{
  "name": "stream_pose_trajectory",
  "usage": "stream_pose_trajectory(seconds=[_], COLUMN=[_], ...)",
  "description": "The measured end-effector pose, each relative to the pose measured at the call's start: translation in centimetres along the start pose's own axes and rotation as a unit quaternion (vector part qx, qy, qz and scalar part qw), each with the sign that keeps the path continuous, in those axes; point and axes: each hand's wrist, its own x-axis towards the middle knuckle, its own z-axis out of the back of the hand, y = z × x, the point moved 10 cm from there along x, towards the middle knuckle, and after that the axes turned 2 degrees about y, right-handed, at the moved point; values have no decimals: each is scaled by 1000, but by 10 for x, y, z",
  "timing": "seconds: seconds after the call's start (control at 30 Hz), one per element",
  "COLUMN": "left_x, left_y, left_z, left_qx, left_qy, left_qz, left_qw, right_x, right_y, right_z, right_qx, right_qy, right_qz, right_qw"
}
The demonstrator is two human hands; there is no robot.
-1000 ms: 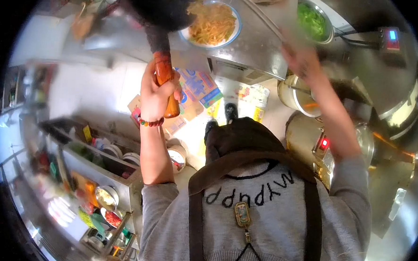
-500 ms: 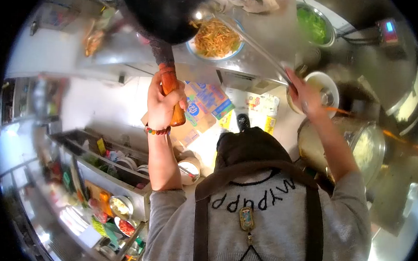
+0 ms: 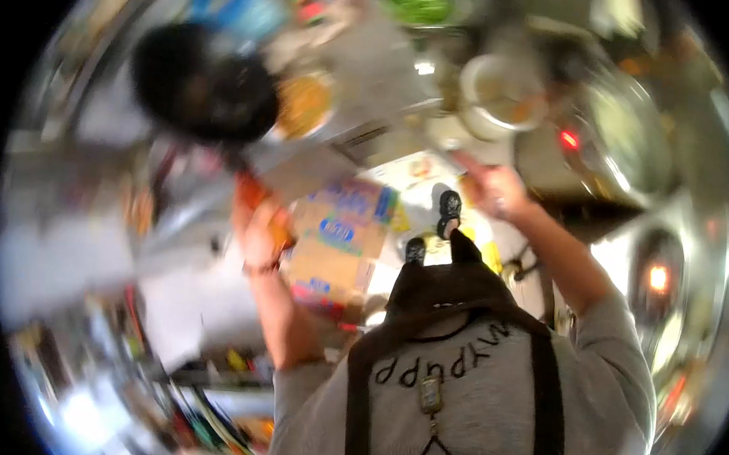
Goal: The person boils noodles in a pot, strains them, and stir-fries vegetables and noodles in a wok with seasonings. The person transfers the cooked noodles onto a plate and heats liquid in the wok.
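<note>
My left hand (image 3: 263, 235) is closed round the orange-brown wooden handle (image 3: 251, 193) of a black wok (image 3: 203, 83). The wok is held up at the left, beside a plate of shredded yellow-orange food (image 3: 303, 106). On the right, my right hand (image 3: 498, 191) is closed on the long handle of a ladle. Motion smears most of the ladle, and I cannot make out its bowl.
A white pot (image 3: 503, 95) stands ahead on the right, with a bowl of green vegetables (image 3: 419, 4) farther back. Something blue (image 3: 238, 5) lies behind the wok. Flattened cardboard (image 3: 331, 238) covers the floor near my shoes (image 3: 449, 211). A flame (image 3: 657, 278) glows at the right.
The view has turned toward the right and blurred. The wok has moved away from over the plate's edge to its left. The ladle has come away from the plate, nearer my body.
</note>
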Motion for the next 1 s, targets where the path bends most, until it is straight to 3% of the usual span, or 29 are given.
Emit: stream_pose_trajectory(seconds=[0.03,0.1,0.17,0.2,0.27,0.33,0.4,0.43,0.47,0.57,0.6,0.67,0.73,0.77,0.8,0.83,0.87,0.93,1.0], left_x=[-11,-28,-56,-68,-110,-159,-224,-254,-277,-373,-404,-465,-513,-536,-556,-575,-594,-622,-639], left_y=[1,26,49,62,80,108,128,129,160,206,220,246,284,308,328,346,364,389,414], left_z=[-29,-54,-101,-119,-194,-249,-316,-334,-368,-462,-490,-550,-603,-628,-648,-668,-688,-709,-725], left_qx=[-38,-115,-124,-86,-213,-262,-313,-345,-374,-393,-401,-407,-417,-413,-410,-400,-373,-367,-344], left_qy=[30,131,202,204,384,427,500,495,481,485,480,483,487,484,481,484,504,487,474], left_qz=[15,67,152,176,266,358,461,487,523,599,621,641,655,664,671,673,675,683,690], left_qw=[999,982,960,959,858,788,663,632,595,501,473,437,399,393,388,390,389,403,424], right_x=[-25,-69,-119,-143,-174,-223,-279,-306,-336,-450,-483,-591,-721,-802,-883,-959,-1023,-1122,-1155], right_y=[9,38,65,58,53,45,35,44,23,-8,-26,-56,-86,-117,-125,-145,-156,-212,-252], right_z=[1,4,6,4,17,36,58,64,68,111,121,151,201,220,242,242,249,209,135], right_qx=[92,347,557,659,777,806,814,819,849,768,728,558,260,198,105,156,80,-6,233], right_qy=[-34,26,20,-62,-103,-151,-213,-231,-236,-347,-343,-398,-430,-512,-553,-623,-626,-402,-327], right_qz=[32,-92,-212,-215,-135,-124,-130,-104,-78,-143,-141,-253,-355,-320,-418,-443,-493,-708,-730], right_qw=[995,933,803,718,607,559,525,515,467,518,577,683,789,772,713,626,599,580,553])
